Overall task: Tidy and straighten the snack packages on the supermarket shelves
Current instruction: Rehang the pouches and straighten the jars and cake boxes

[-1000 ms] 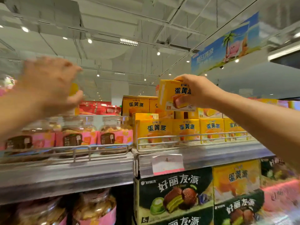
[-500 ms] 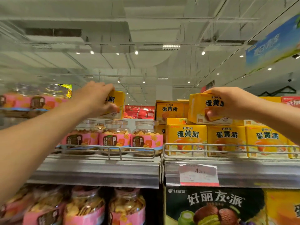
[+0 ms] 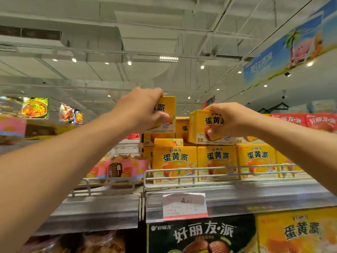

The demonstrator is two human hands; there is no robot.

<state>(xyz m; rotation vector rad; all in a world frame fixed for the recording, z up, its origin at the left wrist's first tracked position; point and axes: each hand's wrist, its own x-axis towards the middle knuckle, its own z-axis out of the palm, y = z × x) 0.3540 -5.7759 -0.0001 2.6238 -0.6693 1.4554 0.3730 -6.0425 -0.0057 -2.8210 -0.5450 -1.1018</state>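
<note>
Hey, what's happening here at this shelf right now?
A person is tidying yellow snack boxes on a supermarket top shelf. The left hand grips one yellow box held up above the stack, and the right hand grips another yellow box resting on the front row of boxes behind the wire rail. Cookie jars stand to the left.

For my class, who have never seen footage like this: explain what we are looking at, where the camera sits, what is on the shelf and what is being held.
There is no machine here: a person wears one wide-angle camera on the head, so you see their own two bare arms reaching forward. The left hand grips a yellow box raised above the shelf. The right hand grips a second yellow box atop the stack. Below, a row of matching boxes stands behind a wire rail, with a snack jar to the left and a price tag underneath.
</note>
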